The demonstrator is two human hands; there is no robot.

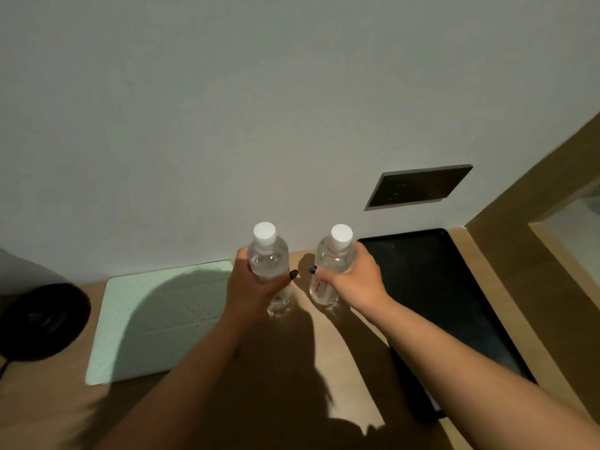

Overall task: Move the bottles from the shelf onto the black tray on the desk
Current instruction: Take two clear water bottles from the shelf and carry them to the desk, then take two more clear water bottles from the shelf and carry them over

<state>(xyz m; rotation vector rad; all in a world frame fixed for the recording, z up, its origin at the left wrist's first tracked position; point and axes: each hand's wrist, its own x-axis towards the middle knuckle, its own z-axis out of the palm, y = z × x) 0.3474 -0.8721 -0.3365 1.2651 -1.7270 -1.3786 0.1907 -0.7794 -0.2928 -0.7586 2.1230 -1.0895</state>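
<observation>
— Fingers (293, 274) of the left hand (250, 287) are curled round a clear plastic bottle with a white cap (268, 254); can you see the other?

— Yes, the right hand (354, 277) wraps a second clear white-capped bottle (334, 254), thumb across its front. Both bottles stand upright, close side by side.

— Where are they, going by the flat black rectangular tray (454, 303)?

— Both just left of the tray, over the tan wooden worktop (354, 362), not on the tray. Whether their bases touch the worktop I cannot tell.

— Anything else?

— A pale green dotted mat (156, 316) lies further left of the tray, a round black object (42, 319) beyond it, and a dark wall panel (418, 186) sits above the tray.
</observation>
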